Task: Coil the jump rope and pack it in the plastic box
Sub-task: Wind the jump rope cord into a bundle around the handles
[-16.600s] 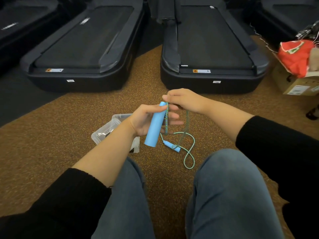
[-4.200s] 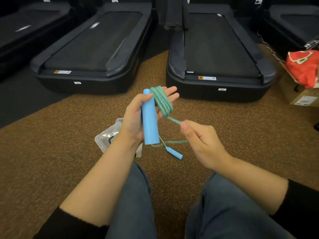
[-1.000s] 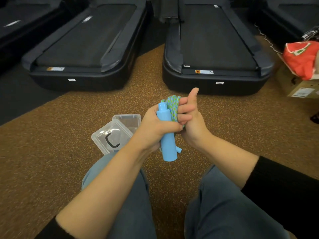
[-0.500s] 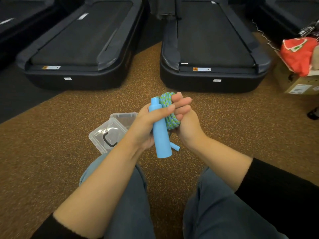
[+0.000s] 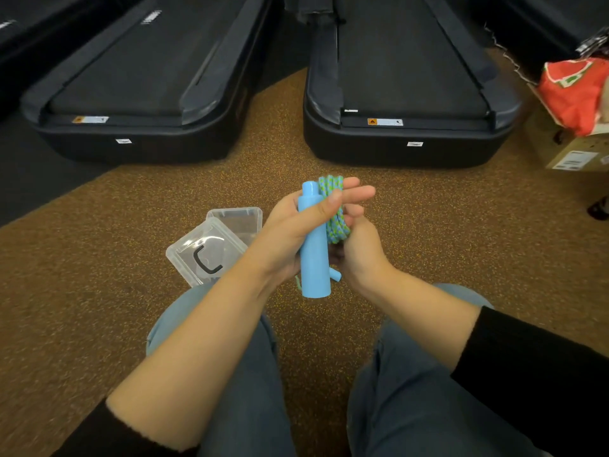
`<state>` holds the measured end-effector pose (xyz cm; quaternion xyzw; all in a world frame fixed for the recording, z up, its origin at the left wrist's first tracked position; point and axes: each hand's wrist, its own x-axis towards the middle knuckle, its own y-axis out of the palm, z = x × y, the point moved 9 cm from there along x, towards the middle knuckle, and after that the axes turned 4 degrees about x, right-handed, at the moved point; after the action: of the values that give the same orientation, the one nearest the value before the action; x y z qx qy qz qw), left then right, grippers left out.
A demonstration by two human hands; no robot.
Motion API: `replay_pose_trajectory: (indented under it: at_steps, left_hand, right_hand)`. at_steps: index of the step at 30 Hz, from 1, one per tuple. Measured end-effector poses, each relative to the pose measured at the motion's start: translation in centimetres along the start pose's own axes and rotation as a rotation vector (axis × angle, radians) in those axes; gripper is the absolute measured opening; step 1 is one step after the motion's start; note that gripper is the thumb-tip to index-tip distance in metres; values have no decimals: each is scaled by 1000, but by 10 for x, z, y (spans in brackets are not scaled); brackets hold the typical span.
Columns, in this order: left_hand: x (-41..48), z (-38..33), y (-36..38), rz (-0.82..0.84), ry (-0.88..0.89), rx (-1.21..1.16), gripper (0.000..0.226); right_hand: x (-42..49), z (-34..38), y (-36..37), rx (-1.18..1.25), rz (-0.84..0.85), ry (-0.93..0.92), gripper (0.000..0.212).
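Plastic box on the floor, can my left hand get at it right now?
Likely yes: the plastic box lies on the floor close by the left hand, with nothing between. But that hand is full, its thumb clamping the blue handle beside the rope coil.

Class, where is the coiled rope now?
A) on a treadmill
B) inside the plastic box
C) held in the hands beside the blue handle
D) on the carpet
C: the coiled rope sits beside the blue handle between the left hand and right hand; the plastic box lies apart.
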<state>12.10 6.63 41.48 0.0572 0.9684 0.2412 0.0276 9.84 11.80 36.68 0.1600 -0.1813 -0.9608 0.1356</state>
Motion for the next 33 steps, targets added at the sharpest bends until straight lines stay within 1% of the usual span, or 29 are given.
replay_pose_trajectory:
  at_steps: [1, 3, 6, 10, 12, 15, 18, 19, 22, 26, 30, 33]
  left_hand:
    - [0, 0, 0, 1, -8, -7, 28]
    - [1, 0, 1, 12, -23, -24, 37]
    - [2, -2, 0, 12, -31, -78, 45]
    - [6, -6, -4, 23, -18, -118, 40]
    - [7, -7, -4, 43, -6, -110, 38]
    - [6, -7, -4, 64, -2, -114, 39]
    - [6, -6, -4, 78, 4, -119, 36]
    - [7, -5, -5, 70, 3, -121, 36]
    - [10, -5, -11, 14, 9, -152, 46]
    - [15, -14, -26, -49, 51, -154, 40]
    - [18, -19, -38, -68, 49, -50, 51]
    - [18, -17, -40, -34, 14, 47, 45]
  right_hand:
    - [-1, -1, -1, 5, -11, 13, 31]
    - [-2, -3, -1, 19, -16, 24, 36]
    - [-3, -5, 2, 53, 19, 23, 37]
    - [-7, -20, 7, 124, 92, 108, 38]
    - [-9, -26, 7, 107, 115, 128, 36]
    - [-12, -30, 6, 45, 164, 112, 36]
    - [-18, -29, 2, -29, 166, 94, 38]
    - [-20, -28, 0, -50, 161, 87, 38]
    - [-28, -25, -1, -105, 164, 45, 40]
    - [-38, -25, 2, -212, 206, 0, 39]
    - [-34, -7, 1, -397, 213, -143, 43]
    - [-31, 13, 3, -540, 217, -234, 36]
